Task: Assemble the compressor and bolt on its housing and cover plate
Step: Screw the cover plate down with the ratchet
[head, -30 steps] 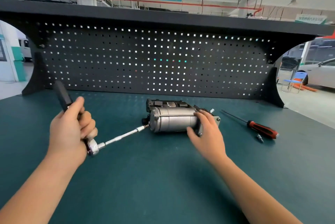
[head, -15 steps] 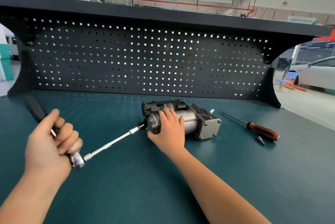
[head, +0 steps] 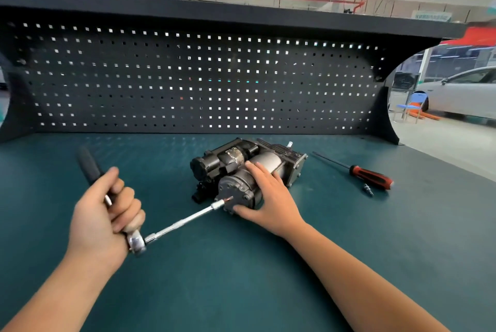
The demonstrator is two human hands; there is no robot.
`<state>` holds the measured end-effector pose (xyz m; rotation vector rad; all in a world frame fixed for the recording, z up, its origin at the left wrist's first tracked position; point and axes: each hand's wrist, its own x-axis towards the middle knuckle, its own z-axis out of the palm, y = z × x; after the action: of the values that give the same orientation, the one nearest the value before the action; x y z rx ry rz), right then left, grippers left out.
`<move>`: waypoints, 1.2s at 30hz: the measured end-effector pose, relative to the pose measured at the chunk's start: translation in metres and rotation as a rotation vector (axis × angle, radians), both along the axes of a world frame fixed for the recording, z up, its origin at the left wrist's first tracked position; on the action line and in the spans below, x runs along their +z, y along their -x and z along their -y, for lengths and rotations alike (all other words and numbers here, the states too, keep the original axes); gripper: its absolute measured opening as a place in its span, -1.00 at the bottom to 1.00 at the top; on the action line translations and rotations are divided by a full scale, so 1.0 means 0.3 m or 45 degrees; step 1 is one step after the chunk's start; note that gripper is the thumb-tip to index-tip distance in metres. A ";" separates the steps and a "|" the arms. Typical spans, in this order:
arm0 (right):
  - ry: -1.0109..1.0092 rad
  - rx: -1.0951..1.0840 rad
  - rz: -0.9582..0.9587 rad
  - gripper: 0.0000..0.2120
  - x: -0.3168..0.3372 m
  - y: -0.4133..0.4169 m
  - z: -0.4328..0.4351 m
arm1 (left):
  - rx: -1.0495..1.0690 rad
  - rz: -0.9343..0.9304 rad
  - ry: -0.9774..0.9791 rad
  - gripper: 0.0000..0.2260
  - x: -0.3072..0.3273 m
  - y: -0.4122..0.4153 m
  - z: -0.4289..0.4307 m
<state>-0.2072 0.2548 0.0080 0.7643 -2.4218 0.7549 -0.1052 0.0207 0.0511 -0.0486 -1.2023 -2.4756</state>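
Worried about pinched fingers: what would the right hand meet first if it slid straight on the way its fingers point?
The right hand rests on the compressor; going on up-left, its fingers would probably hit the dark block first. Depth is unclear.

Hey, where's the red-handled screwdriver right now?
In the head view, the red-and-black-handled screwdriver lies on the teal workbench, to the right of the grey metal compressor, with a small silver bit just beside its handle.
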 end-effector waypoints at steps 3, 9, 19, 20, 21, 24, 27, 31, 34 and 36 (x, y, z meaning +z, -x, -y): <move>-0.001 -0.132 -0.025 -0.15 -0.023 -0.009 -0.003 | 0.013 0.040 -0.004 -0.62 0.004 -0.007 -0.057; 0.001 -0.157 0.069 -0.17 -0.028 -0.011 -0.006 | 0.070 0.028 -0.004 -0.64 0.007 -0.010 -0.092; -0.039 -0.161 0.077 -0.17 -0.028 -0.006 -0.004 | 0.089 0.072 0.004 -0.64 -0.003 -0.009 -0.110; -0.033 -0.162 0.076 -0.17 -0.028 -0.005 -0.004 | 0.094 0.077 0.009 -0.65 -0.004 -0.009 -0.111; -0.033 -0.164 0.074 -0.17 -0.029 -0.005 -0.003 | 0.096 0.086 0.004 -0.65 -0.006 -0.009 -0.112; -0.097 -0.170 0.073 -0.14 -0.033 -0.008 -0.001 | 0.093 0.171 -0.119 -0.66 -0.014 -0.003 -0.111; -0.161 -0.174 0.097 -0.10 -0.033 -0.009 -0.003 | 0.058 0.312 -0.373 -0.66 -0.029 0.004 -0.113; -0.184 -0.200 0.072 -0.13 -0.029 -0.008 -0.003 | 0.114 0.344 -0.357 -0.66 -0.029 0.004 -0.123; -0.182 -0.206 0.056 -0.13 -0.024 -0.009 -0.005 | 0.222 0.166 -0.058 -0.66 -0.019 -0.016 -0.147; -0.193 -0.214 0.048 -0.14 -0.020 -0.010 -0.008 | 0.258 0.072 0.051 -0.65 -0.018 -0.038 -0.169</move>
<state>-0.2041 0.2572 0.0021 0.5980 -2.5615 0.5296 -0.0938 0.0714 0.0458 0.1274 -1.2162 -2.2913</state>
